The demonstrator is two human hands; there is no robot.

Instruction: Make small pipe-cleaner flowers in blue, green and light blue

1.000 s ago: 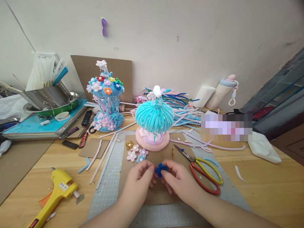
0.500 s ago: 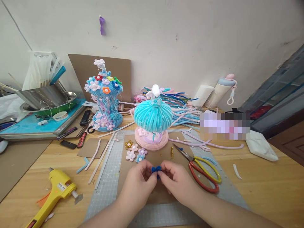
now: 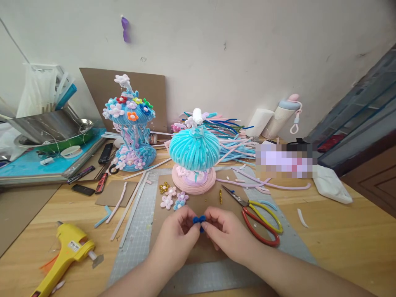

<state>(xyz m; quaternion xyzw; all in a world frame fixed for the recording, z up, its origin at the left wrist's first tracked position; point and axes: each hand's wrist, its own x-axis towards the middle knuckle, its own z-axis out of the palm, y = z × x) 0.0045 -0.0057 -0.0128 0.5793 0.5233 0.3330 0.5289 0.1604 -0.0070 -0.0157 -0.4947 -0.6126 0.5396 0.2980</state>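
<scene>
My left hand [image 3: 178, 232] and right hand [image 3: 225, 232] are positioned close together, palms turned inward. Each hand is clamped, thumb against fingers, on a dark blue flower [image 3: 199, 220]. The flower is located between the fingertips, above a brown cardboard sheet [image 3: 204, 253]; its lower part is partly hidden by my thumbs. The cardboard lies on a grey gridded mat [image 3: 182, 282], and the mat lies on the wooden surface [image 3: 334, 243].

To the left of the mat, a yellow glue gun [image 3: 69, 243] lies on its side. To the right of my right hand, scissors [image 3: 261, 220] with one red and one yellow handle lie with the blades pointing away from me and to the left.

Beyond my left hand, small flowers [image 3: 167, 202] in gold, pink, purple and blue lie grouped on the cardboard. A gold twist [image 3: 220, 196] lies near the scissor tips.

Farther out, a turquoise dome [image 3: 194, 150] stands upright over a round pink base [image 3: 202, 187]. Behind it and to the left stands a blue ornament [image 3: 128, 117] covered with coloured flowers. Fuzzy sticks [image 3: 239, 152] lie piled behind the dome. At the wall, a bottle [image 3: 282, 117] leans beside a white roll [image 3: 260, 122].
</scene>
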